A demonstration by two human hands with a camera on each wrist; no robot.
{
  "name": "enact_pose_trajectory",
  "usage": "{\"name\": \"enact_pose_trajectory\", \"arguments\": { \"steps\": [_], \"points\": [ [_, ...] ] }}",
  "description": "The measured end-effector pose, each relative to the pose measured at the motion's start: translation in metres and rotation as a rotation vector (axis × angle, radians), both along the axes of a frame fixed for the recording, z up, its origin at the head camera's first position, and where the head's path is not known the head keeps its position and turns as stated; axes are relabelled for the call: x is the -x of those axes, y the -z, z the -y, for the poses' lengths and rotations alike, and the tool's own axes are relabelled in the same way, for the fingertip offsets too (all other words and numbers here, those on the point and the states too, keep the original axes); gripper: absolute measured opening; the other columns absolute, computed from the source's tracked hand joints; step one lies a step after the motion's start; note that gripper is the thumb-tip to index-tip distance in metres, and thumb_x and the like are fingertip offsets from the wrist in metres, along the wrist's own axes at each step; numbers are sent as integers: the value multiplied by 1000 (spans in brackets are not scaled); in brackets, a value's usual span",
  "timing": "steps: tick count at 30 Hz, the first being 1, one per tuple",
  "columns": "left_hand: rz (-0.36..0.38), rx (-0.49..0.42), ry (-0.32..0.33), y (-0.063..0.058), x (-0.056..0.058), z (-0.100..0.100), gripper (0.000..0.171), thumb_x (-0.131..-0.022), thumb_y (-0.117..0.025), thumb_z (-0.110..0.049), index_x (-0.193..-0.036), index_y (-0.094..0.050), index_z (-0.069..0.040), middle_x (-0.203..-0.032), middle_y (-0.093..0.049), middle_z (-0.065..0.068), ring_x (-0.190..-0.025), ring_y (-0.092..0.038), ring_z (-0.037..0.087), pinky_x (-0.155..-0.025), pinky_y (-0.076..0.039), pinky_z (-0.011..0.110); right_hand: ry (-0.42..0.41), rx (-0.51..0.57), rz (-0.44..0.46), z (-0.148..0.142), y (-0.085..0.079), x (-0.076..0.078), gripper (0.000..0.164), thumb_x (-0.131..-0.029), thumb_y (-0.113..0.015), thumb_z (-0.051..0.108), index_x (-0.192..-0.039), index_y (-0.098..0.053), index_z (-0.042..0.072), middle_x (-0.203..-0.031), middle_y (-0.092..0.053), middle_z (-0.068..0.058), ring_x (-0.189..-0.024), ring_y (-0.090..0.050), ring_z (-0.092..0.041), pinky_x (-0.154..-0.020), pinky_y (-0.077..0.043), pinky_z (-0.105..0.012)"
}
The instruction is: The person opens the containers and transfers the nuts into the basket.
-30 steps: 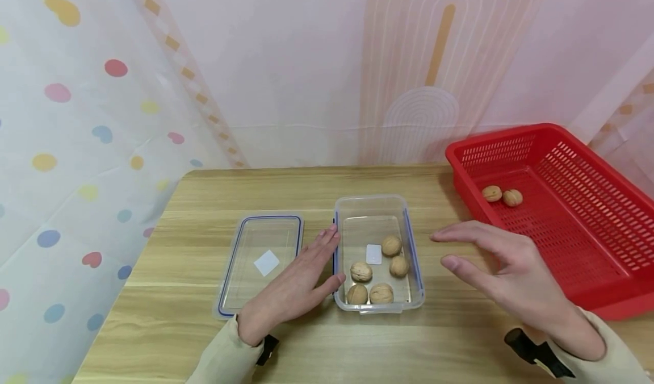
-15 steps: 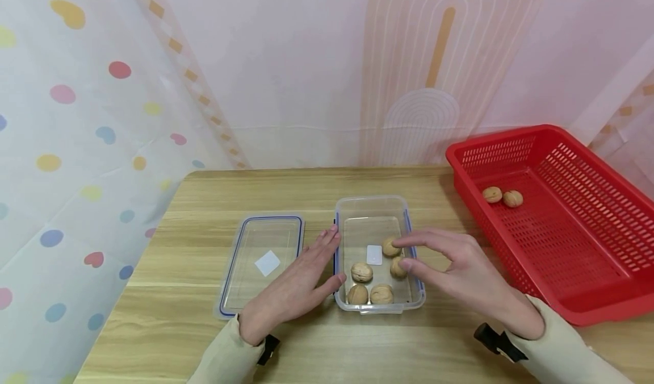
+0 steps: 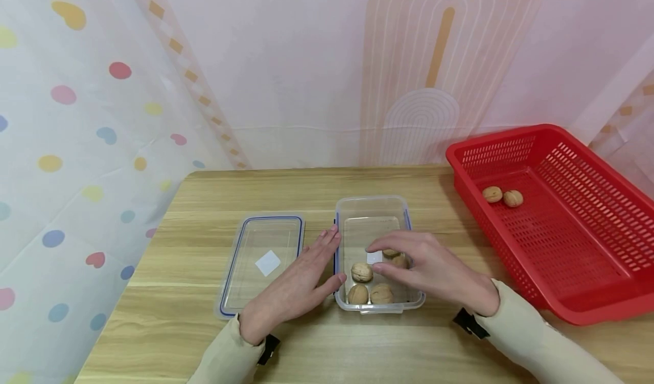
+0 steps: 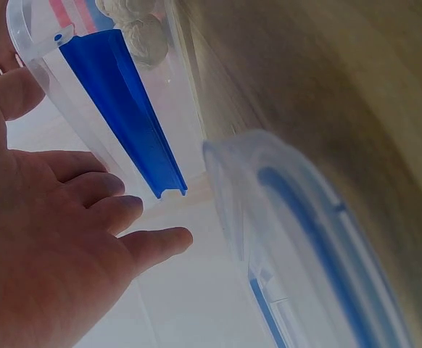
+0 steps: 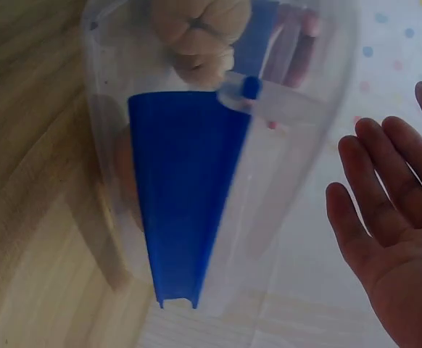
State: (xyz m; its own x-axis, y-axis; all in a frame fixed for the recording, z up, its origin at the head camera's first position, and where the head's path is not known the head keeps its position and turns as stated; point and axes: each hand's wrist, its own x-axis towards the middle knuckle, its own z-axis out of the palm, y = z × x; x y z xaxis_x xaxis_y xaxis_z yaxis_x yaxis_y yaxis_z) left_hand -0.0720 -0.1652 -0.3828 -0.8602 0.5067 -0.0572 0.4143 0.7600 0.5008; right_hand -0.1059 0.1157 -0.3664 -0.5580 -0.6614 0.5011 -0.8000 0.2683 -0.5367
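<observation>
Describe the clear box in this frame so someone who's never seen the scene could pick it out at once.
On the wooden table, find the red basket at the right. The clear box stands left of it, with the right hand over it. Unlike the flat lid on its left, it has raised walls and holds walnuts.

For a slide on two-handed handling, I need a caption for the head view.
Left hand beside a clear box, right hand over its walnuts.
</observation>
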Motion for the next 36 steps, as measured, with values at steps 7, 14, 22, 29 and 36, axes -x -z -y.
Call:
{"name": "enact_pose_trajectory", "arguments": {
  "steps": [7, 14, 22, 29, 36],
  "points": [
    [-8, 2, 10, 0, 1, 0, 76, -109, -49, -47, -165, -19, -6, -173, -8, 5, -159, -11, 25, -124, -21, 56, 2, -67, 54, 10, 6, 9, 30, -92, -81, 22, -119, -75, 9, -116, -75, 2, -105, -71, -15, -88, -61, -34],
    [-5, -8, 16, 2, 1, 1, 76, -109, -49, -47, -165, -18, -5, -172, -6, 4, -159, -11, 27, -125, -20, 57, -21, -153, 62, 14, 13, 17, 35, -95, -78, 27, -123, -73, 6, -121, -73, -1, -111, -69, -15, -93, -59, -37],
    [-8, -15, 17, 2, 0, 1, 76, -109, -49, -47, -165, -19, -4, -173, -7, 5, -159, -10, 24, -124, -21, 57, -52, -281, 66, 20, 17, 24, 42, -97, -76, 32, -129, -71, 6, -129, -71, -5, -119, -66, -18, -102, -55, -39],
    [-13, -10, 21, 2, 0, 1, 76, -109, -48, -47, -165, -19, -5, -173, -7, 5, -159, -10, 24, -124, -21, 57, -84, -406, 100, 23, 18, 29, 50, -96, -76, 35, -136, -68, 7, -139, -66, -8, -130, -61, -22, -109, -50, -42],
    [-11, -6, 21, 1, 0, 1, 77, -109, -49, -46, -165, -18, -4, -173, -6, 5, -159, -10, 25, -124, -21, 57, -114, -484, 100, 26, 18, 32, 55, -95, -77, 35, -139, -65, 5, -142, -64, -11, -132, -59, -24, -110, -49, -43]
  ]
}}
